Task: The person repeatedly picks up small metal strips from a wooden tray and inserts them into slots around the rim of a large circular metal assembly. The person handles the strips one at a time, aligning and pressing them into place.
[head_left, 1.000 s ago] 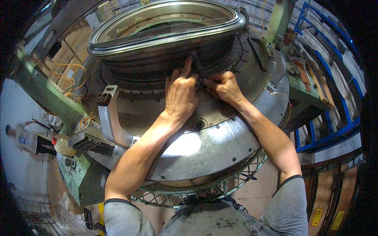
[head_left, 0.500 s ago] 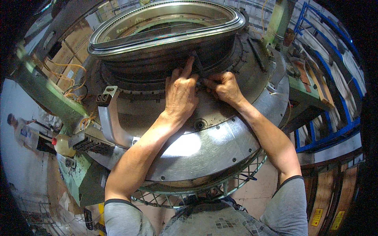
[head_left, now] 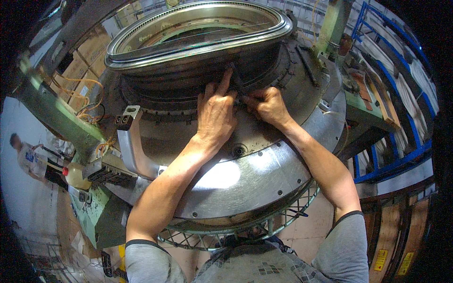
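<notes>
Both my hands work at the front of a large round machine, low on its dark cylinder wall (head_left: 174, 78). My left hand (head_left: 217, 118) has its index finger stretched up against that wall, touching the top of a narrow dark strip (head_left: 238, 78). Its other fingers are partly bent, and the thumb is out of sight. Just to the right, my right hand (head_left: 271, 108) is closed, thumb and index finger pinched near the strip's lower end. What it grips is too dark to make out. Above the hands sits a shiny slotted metal ring (head_left: 198, 50).
A broad steel rim (head_left: 236, 186) curves in front of me. An upright metal bracket (head_left: 131, 141) stands left of my forearm, near a yellowish bottle with a red cap (head_left: 77, 175). Green machine arms (head_left: 80, 120) flank the ring. Far left is another person (head_left: 33, 160); blue racks (head_left: 396, 160) stand right.
My hands keep almost the same position at the cylinder wall. The person at far left has shifted slightly to the right.
</notes>
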The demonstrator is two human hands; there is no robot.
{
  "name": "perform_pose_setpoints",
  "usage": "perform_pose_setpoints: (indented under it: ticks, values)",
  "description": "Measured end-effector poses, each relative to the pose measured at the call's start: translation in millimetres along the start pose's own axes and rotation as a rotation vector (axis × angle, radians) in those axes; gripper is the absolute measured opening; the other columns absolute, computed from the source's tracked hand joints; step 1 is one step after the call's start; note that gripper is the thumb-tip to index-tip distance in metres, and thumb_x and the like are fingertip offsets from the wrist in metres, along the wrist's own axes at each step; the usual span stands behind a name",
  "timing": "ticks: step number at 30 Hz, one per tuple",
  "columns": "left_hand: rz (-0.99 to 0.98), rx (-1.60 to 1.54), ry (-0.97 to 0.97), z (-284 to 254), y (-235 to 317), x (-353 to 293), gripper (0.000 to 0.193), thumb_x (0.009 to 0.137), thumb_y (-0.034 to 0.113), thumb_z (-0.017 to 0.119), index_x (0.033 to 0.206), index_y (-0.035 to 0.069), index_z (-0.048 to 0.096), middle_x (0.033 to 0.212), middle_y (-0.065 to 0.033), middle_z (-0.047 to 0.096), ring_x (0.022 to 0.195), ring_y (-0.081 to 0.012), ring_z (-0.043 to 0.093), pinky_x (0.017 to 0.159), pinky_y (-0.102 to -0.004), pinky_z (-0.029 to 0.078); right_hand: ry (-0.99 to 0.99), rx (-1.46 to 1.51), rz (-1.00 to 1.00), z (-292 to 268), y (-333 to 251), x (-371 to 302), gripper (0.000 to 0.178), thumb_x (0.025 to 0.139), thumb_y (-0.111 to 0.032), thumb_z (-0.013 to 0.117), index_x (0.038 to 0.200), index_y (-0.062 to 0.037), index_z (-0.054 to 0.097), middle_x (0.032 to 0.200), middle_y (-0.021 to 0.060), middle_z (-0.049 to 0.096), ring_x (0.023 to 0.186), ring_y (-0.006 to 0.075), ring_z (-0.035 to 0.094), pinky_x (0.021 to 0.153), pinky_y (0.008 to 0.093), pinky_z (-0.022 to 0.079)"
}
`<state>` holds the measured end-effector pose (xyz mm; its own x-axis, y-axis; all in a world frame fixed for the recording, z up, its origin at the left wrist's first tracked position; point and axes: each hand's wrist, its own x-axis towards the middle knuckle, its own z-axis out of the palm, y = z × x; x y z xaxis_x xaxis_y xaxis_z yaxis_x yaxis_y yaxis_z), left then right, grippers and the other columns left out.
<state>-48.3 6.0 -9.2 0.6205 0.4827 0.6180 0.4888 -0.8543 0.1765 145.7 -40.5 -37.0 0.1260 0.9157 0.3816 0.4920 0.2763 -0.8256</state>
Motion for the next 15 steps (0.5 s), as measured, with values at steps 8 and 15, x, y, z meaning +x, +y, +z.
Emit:
perform_pose_setpoints:
  ticks: [8, 15]
  values:
    - [0.003, 0.037, -0.006, 7, -4, -1, 0.036, 0.068, 0.001, 0.071, 0.104, 0.004, 0.072, 0.160, -0.0154, 0.035, 0.118, -0.0477, 0.053, 0.099, -0.0526, 0.050, 0.028, -0.011, -0.019, 1, -5, -1, 0.025, 0.075, -0.007, 0.061, 0.093, -0.0003, 0.077, 0.081, 0.0157, 0.075, 0.068, 0.0139, 0.065, 0.068, 0.0332, 0.055]
    - [-0.008, 0.048, -0.001, 12, -6, -1, 0.034, 0.063, 0.000, 0.072, 0.097, 0.004, 0.073, 0.163, -0.0083, 0.029, 0.118, -0.0374, 0.051, 0.092, -0.0517, 0.051, 0.025, -0.011, 0.028, 1, -9, -2, 0.024, 0.076, -0.007, 0.061, 0.094, 0.0007, 0.076, 0.081, 0.0164, 0.075, 0.069, 0.0140, 0.066, 0.068, 0.0334, 0.055]
